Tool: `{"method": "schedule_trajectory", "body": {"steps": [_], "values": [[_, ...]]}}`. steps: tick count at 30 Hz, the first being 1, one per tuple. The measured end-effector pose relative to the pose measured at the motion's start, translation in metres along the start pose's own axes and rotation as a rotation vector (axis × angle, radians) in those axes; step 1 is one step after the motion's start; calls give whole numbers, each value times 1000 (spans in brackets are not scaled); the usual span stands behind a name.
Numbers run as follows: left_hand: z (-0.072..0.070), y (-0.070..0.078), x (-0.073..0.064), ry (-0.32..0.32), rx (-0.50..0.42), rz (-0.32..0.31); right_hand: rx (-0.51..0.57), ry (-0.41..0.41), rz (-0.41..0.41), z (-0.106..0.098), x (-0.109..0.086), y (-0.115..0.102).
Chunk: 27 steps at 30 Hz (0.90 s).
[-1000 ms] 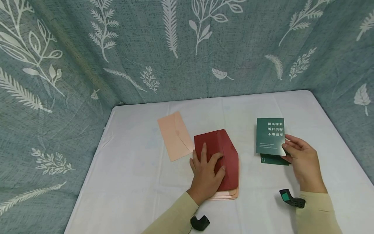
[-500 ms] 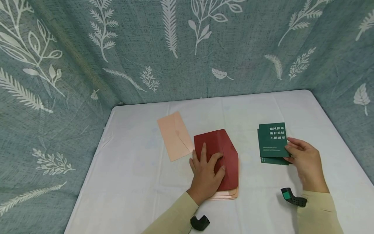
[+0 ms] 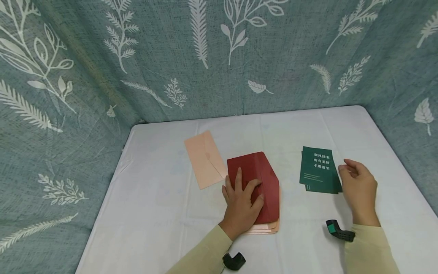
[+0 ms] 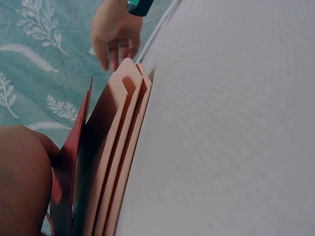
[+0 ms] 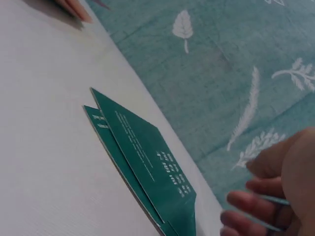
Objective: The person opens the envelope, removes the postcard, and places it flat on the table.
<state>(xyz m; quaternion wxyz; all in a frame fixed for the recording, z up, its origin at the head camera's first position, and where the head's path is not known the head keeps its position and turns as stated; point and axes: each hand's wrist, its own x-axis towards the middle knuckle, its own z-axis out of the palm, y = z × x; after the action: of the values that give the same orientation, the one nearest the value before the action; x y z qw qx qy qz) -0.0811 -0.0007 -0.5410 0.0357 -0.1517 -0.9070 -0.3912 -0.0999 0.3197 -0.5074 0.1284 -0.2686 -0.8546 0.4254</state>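
Note:
My left hand (image 3: 242, 203) rests with spread fingers on a red envelope (image 3: 270, 190), whose flap side lies to the right. Beneath it is a small stack of peach envelopes (image 3: 263, 228); in the left wrist view their edges (image 4: 118, 142) show layered under the red one (image 4: 69, 162). My right hand (image 3: 358, 186) hovers just right of a pile of dark green cards (image 3: 315, 167) with white Chinese print, its fingers loosely bent and holding nothing. The right wrist view shows the top card (image 5: 142, 152) lying askew over those below, apart from the fingers.
A single peach envelope (image 3: 205, 160) lies tilted at the back left, its corner meeting the red one. The table (image 3: 154, 209) has a white cloth. Green leaf-patterned fabric (image 3: 219, 83) hangs behind and beside it. Each wrist carries a black camera mount (image 3: 340, 231).
My right hand has lowered the green card onto the other cards, let go of it and moved slightly away to the right. My left hand has stayed on the red envelope.

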Motion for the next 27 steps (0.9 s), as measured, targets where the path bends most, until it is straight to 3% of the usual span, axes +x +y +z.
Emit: {"method": "schedule_trajectory", "body": {"steps": [4,9,14,19,27], "values": [[0,0,0,-5,-1,-5,22,-27,-196,8,-8,-4],[0,-2,0,-9,0,-8,18,-125,-483,20,-18,-6],[2,-3,0,-11,4,-5,-39,-249,-678,33,-26,-12],[3,-4,0,-3,15,0,-106,-361,-806,46,-35,-17],[3,-3,1,-10,34,0,-248,-530,-894,65,-51,-23]]}}
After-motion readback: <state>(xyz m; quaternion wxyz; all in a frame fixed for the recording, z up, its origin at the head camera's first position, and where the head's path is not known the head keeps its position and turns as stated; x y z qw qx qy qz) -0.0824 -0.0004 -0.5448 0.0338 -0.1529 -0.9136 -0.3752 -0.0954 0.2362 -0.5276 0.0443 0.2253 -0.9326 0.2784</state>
